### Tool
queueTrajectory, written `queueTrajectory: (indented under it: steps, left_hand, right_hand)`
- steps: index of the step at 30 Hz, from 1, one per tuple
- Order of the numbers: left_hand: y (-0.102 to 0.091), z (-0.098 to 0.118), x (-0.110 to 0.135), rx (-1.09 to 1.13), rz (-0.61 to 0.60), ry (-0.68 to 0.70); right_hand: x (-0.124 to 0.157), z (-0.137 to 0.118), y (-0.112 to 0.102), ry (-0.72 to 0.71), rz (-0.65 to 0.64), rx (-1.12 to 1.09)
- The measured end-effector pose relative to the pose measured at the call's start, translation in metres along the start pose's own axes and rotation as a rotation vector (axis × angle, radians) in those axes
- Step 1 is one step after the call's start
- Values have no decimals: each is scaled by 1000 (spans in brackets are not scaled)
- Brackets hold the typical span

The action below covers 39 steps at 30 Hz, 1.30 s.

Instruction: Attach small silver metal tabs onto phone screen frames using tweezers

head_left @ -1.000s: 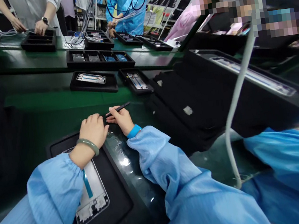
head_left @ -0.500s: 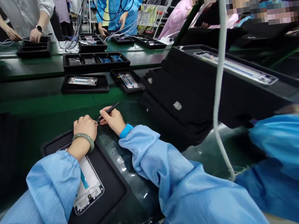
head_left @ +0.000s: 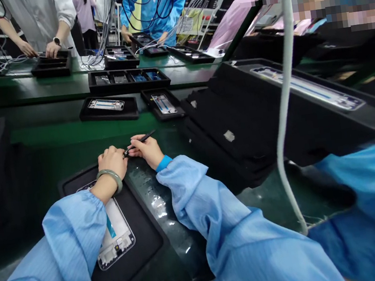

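Note:
My left hand point(head_left: 112, 160) rests curled at the far end of a black tray point(head_left: 141, 238), a green bangle on its wrist. A phone frame point(head_left: 115, 235) lies in that tray, partly under my left sleeve. What the curled fingers hold is hidden. My right hand point(head_left: 149, 150) pinches black tweezers point(head_left: 139, 142), whose tip points at my left fingertips. Both hands sit close together over the tray's far right corner.
A stack of black trays point(head_left: 240, 124) stands to the right, and a white cable point(head_left: 284, 114) hangs in front. Two trays with phone frames point(head_left: 107, 106) lie beyond on the green belt. Other people work at the far bench. A neighbour's blue sleeve point(head_left: 370, 190) is at right.
The tweezers' tip has swung toward my left fingers and now meets them. The view shifted slightly; both hands stay at the tray's far end.

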State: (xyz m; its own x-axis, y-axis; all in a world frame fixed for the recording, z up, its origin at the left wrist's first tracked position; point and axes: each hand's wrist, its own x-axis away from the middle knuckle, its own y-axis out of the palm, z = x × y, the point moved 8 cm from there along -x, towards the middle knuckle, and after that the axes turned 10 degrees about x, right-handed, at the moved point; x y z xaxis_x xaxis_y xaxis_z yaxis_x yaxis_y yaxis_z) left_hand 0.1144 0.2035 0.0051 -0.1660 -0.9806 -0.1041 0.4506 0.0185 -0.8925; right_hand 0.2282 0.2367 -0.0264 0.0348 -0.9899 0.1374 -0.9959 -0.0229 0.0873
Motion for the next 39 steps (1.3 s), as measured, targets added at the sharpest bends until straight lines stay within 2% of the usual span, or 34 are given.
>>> queueTrajectory:
  steps: [3, 6, 10, 15, 20, 27, 34, 36, 39]
  left_hand:
    - [-10, -1, 3, 118, 85, 5]
    - [-31, 1, 12, 270, 185, 45]
    - [-60, 1, 31, 513, 256, 91]
    - [-72, -12, 51, 754, 269, 19]
    - [-73, -25, 64, 858, 173, -59]
    - [-76, -36, 79, 841, 88, -92]
    - [-77, -48, 93, 736, -38, -54]
    - [-79, -57, 102, 614, -26, -17]
    - [-76, -68, 119, 310, 3, 92]
  right_hand:
    - [5, -10, -3, 1, -9, -85]
    - [15, -25, -1, -29, -34, -169]
    - [35, -43, 20, -98, -144, -281]
    - [58, -55, 46, -183, -231, -215]
    - [73, -76, 50, -335, -206, -9]
    - [82, -74, 75, -316, -390, 84]
    - [85, -68, 88, -225, -467, 46]
    - [81, -63, 88, -147, -470, -10]
    - [76, -47, 97, 1, -527, -83]
